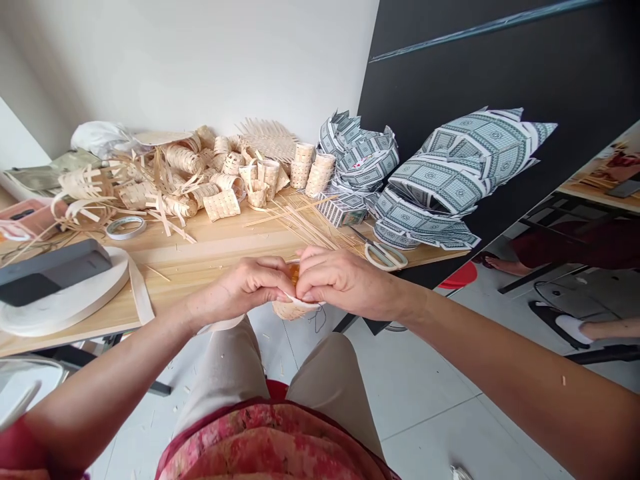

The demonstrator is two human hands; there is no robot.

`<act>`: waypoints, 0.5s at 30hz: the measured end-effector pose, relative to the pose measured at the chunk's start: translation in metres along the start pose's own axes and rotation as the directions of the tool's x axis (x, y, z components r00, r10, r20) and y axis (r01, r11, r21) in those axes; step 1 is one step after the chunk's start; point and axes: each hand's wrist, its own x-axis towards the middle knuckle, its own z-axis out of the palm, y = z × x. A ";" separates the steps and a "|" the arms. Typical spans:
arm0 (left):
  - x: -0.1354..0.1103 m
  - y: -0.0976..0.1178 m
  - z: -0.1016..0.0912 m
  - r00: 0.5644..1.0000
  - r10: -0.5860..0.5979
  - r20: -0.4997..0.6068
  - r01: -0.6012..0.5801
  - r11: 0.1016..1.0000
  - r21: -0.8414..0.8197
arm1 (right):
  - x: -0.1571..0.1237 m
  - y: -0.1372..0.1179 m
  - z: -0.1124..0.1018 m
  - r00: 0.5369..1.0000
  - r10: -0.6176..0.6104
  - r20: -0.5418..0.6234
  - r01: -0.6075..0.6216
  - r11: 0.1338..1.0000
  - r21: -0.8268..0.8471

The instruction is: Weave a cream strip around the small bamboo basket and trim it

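Observation:
My left hand (pixel 253 283) and my right hand (pixel 340 280) meet in front of the table edge, above my lap. Both are closed round a small woven basket (pixel 290 309) of pale strips with an orange inside, most of it hidden by my fingers. A white strip trails from it to the left under my left wrist, and a thin dark thread hangs below the basket.
The wooden table (pixel 200 257) bears a heap of woven baskets and loose strips (pixel 200 177), thin sticks (pixel 305 223), scissors (pixel 383 253), a tape roll (pixel 126 227), a white strip coil with a dark phone (pixel 50 270), and folded patterned paper pieces (pixel 440 173). Another person's feet show at right.

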 end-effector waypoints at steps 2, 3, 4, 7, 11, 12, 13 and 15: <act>0.000 -0.001 -0.001 1.000 0.000 0.013 0.000 1.000 0.002 | 0.001 -0.003 -0.001 0.999 0.040 0.025 -0.039 0.998 -0.054; 0.000 -0.001 -0.001 1.000 -0.002 0.023 0.002 1.000 0.005 | 0.002 -0.005 -0.001 0.997 0.069 0.022 -0.066 0.994 -0.088; 0.000 0.000 -0.002 0.999 -0.006 0.036 0.005 1.000 0.008 | 0.003 -0.007 -0.002 0.995 0.096 0.016 -0.094 0.988 -0.121; 0.000 0.003 -0.006 0.998 -0.009 0.064 0.008 1.000 0.012 | 0.007 -0.009 -0.004 0.990 0.141 0.014 -0.135 0.969 -0.205; -0.001 0.007 -0.009 0.996 0.003 0.084 -0.004 1.000 0.012 | 0.011 -0.006 -0.006 0.994 0.093 0.060 -0.067 0.937 -0.342; -0.001 0.007 -0.010 0.996 0.005 0.087 -0.006 1.000 0.014 | 0.012 -0.005 -0.007 0.994 0.083 0.067 -0.052 0.926 -0.374; -0.001 0.008 -0.010 0.996 0.003 0.087 -0.005 1.000 0.018 | 0.013 -0.004 -0.007 0.994 0.074 0.080 -0.037 0.918 -0.394; -0.002 0.009 -0.012 0.996 -0.011 0.088 0.008 0.999 0.032 | 0.013 -0.003 -0.009 0.991 0.063 0.121 -0.010 0.916 -0.400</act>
